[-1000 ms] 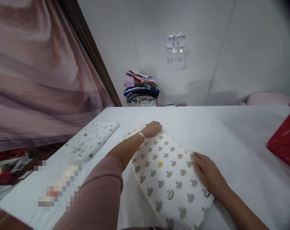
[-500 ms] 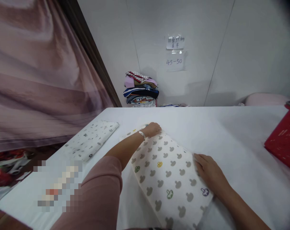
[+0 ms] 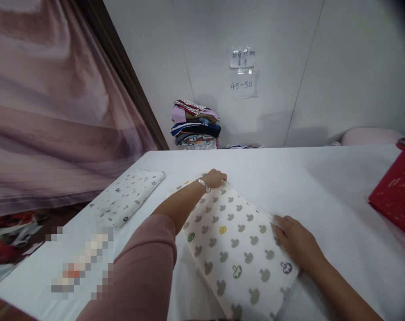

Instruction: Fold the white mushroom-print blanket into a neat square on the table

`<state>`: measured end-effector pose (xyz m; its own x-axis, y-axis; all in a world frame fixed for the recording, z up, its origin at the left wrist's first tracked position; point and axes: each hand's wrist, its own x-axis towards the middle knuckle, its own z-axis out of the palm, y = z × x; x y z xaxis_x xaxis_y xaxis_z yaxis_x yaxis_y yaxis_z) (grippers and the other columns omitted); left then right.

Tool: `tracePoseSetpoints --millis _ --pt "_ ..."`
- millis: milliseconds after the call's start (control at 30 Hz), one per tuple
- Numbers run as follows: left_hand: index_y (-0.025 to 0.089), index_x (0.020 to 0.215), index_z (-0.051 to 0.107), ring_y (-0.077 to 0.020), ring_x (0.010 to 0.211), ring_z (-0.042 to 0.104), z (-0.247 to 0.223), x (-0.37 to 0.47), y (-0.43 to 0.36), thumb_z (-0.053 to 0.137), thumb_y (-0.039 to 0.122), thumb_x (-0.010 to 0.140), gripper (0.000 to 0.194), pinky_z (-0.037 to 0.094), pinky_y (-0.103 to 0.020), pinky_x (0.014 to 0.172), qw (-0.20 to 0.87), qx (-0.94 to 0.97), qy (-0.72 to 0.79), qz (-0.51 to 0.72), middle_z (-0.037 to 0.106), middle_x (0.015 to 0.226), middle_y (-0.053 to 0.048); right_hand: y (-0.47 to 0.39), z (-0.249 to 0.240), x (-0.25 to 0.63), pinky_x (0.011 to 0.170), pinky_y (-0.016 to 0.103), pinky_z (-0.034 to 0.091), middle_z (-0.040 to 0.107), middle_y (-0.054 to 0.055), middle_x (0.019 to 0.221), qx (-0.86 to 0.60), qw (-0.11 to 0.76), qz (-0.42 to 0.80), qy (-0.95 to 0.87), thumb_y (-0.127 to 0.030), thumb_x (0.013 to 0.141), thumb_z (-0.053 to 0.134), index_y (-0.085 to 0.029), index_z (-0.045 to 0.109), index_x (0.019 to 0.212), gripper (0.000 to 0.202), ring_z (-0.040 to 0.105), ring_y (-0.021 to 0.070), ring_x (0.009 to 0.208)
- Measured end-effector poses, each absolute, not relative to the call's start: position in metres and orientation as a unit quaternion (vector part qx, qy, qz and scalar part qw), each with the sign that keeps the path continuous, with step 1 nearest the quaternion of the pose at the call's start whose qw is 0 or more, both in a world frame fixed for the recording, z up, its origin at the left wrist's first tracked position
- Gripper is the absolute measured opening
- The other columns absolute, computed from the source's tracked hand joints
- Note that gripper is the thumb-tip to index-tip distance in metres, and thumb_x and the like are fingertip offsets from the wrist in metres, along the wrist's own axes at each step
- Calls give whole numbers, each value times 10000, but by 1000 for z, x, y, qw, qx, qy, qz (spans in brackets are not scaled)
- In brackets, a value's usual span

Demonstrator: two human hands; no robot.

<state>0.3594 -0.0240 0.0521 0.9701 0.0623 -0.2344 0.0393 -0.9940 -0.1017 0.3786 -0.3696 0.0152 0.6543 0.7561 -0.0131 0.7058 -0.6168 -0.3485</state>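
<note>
A white cloth (image 3: 235,243) with grey mushroom-like prints and a few green, yellow and purple ones lies folded and slanted across the table. My left hand (image 3: 216,178), with a silver bracelet at the wrist, is closed on its far corner. At the right edge of the cloth, my right hand (image 3: 294,236) holds the border between thumb and fingers. My left forearm covers part of the cloth's left side. Another folded white cloth (image 3: 132,194) with small dark prints rests flat to the left, touched by neither hand.
The white table (image 3: 322,178) reaches back toward a pale wall with two paper notes (image 3: 242,71). Behind its far edge rises a pile of folded fabrics (image 3: 196,127). A red basket (image 3: 394,191) stands at the right. A pink curtain (image 3: 55,102) hangs left, and a blurred-out patch covers the near-left table.
My left hand has shifted very slightly to the right at the far corner, still holding the cloth. My right hand stays at the right edge. The view has turned a little.
</note>
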Motion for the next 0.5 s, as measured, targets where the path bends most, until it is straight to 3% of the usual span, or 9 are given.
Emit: tracePoseSetpoints --millis 167,500 --pt "214 1162 556 -239 1026 556 52 363 -26 545 291 775 395 381 -368 903 57 -990 -36 126 636 1101 -82 -372 15 382 646 279 389 600 41 882 -902 160 118 -384 -415 903 300 -225 592 974 355 557 186 840" --pt "242 1059 618 -201 1116 497 47 367 -21 504 257 809 276 352 -344 956 27 -991 -23 126 573 1208 -31 -372 22 382 570 261 371 595 60 837 -913 95 116 -379 -343 921 285 -221 620 866 360 565 192 793"
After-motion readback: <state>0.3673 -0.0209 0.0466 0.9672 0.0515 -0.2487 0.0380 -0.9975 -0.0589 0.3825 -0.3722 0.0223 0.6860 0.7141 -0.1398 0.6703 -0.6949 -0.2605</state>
